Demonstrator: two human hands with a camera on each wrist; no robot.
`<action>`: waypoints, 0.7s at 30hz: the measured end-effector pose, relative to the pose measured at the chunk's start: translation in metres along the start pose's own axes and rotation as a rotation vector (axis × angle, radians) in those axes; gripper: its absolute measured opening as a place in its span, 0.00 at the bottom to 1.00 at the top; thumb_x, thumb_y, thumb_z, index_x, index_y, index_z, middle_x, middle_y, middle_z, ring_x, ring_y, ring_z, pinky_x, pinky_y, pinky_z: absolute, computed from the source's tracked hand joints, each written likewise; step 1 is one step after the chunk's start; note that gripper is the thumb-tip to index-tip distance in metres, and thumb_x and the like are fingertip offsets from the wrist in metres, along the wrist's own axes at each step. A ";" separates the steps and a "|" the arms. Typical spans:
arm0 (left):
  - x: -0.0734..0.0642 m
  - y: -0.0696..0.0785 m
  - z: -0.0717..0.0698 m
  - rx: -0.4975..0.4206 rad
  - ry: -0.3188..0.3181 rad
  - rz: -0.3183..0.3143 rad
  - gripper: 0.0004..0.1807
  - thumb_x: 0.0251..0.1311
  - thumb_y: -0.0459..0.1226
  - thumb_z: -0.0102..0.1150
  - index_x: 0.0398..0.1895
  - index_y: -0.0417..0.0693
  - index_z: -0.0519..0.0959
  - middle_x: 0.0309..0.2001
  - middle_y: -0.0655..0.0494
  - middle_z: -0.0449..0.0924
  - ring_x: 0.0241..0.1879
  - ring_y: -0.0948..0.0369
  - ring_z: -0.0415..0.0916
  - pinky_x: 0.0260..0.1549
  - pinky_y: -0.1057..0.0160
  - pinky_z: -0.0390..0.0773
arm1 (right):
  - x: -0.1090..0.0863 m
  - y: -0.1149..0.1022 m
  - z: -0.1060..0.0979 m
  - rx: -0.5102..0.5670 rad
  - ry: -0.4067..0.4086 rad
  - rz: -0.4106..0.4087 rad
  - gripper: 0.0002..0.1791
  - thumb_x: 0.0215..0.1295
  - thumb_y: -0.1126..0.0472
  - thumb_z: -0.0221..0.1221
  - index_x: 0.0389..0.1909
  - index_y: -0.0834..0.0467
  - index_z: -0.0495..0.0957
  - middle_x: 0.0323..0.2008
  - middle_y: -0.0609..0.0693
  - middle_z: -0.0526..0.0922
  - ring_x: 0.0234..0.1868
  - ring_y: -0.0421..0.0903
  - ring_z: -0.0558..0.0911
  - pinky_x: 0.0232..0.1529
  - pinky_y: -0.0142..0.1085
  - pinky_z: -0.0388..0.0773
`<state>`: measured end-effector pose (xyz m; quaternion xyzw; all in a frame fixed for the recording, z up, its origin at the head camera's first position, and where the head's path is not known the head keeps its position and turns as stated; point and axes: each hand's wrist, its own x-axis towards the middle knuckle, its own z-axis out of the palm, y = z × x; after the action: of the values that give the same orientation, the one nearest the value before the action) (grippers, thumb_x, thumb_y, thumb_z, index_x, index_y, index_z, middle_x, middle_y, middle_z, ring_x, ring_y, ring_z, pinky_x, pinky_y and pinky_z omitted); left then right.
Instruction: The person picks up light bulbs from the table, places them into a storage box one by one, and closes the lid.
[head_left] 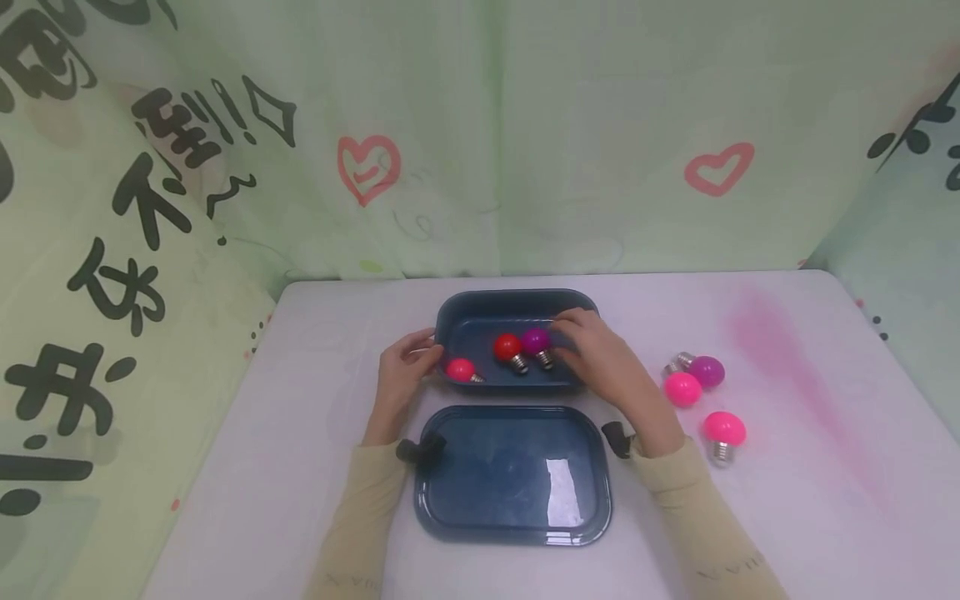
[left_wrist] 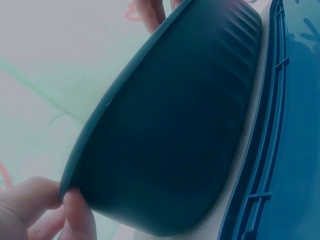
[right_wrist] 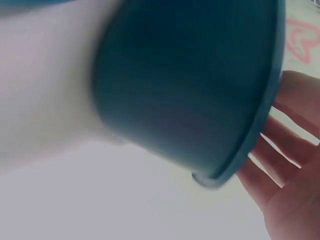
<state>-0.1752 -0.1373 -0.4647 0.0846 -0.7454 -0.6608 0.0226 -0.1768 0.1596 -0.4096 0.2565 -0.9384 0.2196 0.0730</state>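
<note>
At the left end of a dark blue deep tray (head_left: 517, 298), my left hand (head_left: 405, 367) pinches the rim between thumb and fingers. My right hand (head_left: 607, 358) reaches over the tray's right end. Its fingertips are right beside a purple bulb (head_left: 536, 340) inside. Seen from the right wrist, the fingers (right_wrist: 287, 135) are spread, and their tips are hidden behind the rim. A red bulb (head_left: 507, 347) lies against the purple one, and a pinkish-red bulb (head_left: 461, 370) sits at the tray's left front corner.
A dark blue lid (head_left: 495, 475) lies flat in front of the tray. To the right on the white table (head_left: 247, 500) are another purple bulb (head_left: 707, 372), a pink bulb (head_left: 682, 389) near it and a second pink bulb (head_left: 724, 429). A printed curtain (head_left: 555, 167) hangs behind.
</note>
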 end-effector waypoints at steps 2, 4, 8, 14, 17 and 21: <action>-0.001 0.000 0.000 -0.001 0.004 -0.005 0.21 0.60 0.35 0.67 0.57 0.42 0.80 0.47 0.41 0.81 0.39 0.61 0.83 0.36 0.70 0.83 | -0.003 0.002 -0.002 -0.011 -0.006 0.019 0.23 0.58 0.70 0.67 0.55 0.66 0.77 0.56 0.63 0.76 0.59 0.59 0.75 0.58 0.52 0.77; -0.001 0.001 0.000 0.000 0.005 -0.002 0.21 0.60 0.34 0.67 0.57 0.42 0.80 0.47 0.41 0.81 0.38 0.61 0.83 0.35 0.70 0.83 | -0.007 0.003 -0.004 -0.019 -0.013 0.044 0.24 0.58 0.70 0.67 0.56 0.65 0.77 0.56 0.63 0.75 0.60 0.59 0.74 0.58 0.52 0.78; -0.001 0.001 0.001 0.001 0.005 0.002 0.21 0.60 0.34 0.67 0.57 0.42 0.80 0.47 0.41 0.81 0.39 0.60 0.83 0.36 0.70 0.83 | -0.013 0.007 -0.008 -0.009 -0.017 0.081 0.23 0.59 0.71 0.66 0.57 0.64 0.77 0.57 0.63 0.75 0.61 0.60 0.73 0.59 0.54 0.76; -0.001 0.000 0.000 0.002 -0.003 0.000 0.21 0.60 0.34 0.67 0.57 0.43 0.80 0.47 0.41 0.81 0.41 0.57 0.83 0.36 0.70 0.83 | -0.022 0.014 -0.014 -0.002 -0.013 0.116 0.22 0.60 0.71 0.65 0.57 0.65 0.77 0.56 0.63 0.77 0.60 0.61 0.73 0.58 0.55 0.76; 0.000 0.000 0.000 0.000 -0.001 -0.001 0.21 0.60 0.34 0.67 0.57 0.42 0.80 0.47 0.41 0.81 0.41 0.57 0.83 0.36 0.70 0.83 | -0.028 0.017 -0.018 -0.005 0.002 0.125 0.22 0.59 0.71 0.65 0.56 0.66 0.77 0.55 0.63 0.77 0.60 0.61 0.73 0.58 0.55 0.76; 0.000 0.000 0.000 0.002 0.000 -0.003 0.20 0.60 0.34 0.67 0.57 0.43 0.80 0.47 0.42 0.82 0.40 0.59 0.83 0.36 0.70 0.83 | -0.035 0.022 -0.022 -0.002 0.027 0.130 0.22 0.59 0.70 0.65 0.55 0.67 0.76 0.54 0.64 0.77 0.59 0.62 0.73 0.59 0.56 0.75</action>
<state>-0.1748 -0.1372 -0.4650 0.0855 -0.7459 -0.6602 0.0217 -0.1570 0.2024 -0.4066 0.1920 -0.9522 0.2265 0.0716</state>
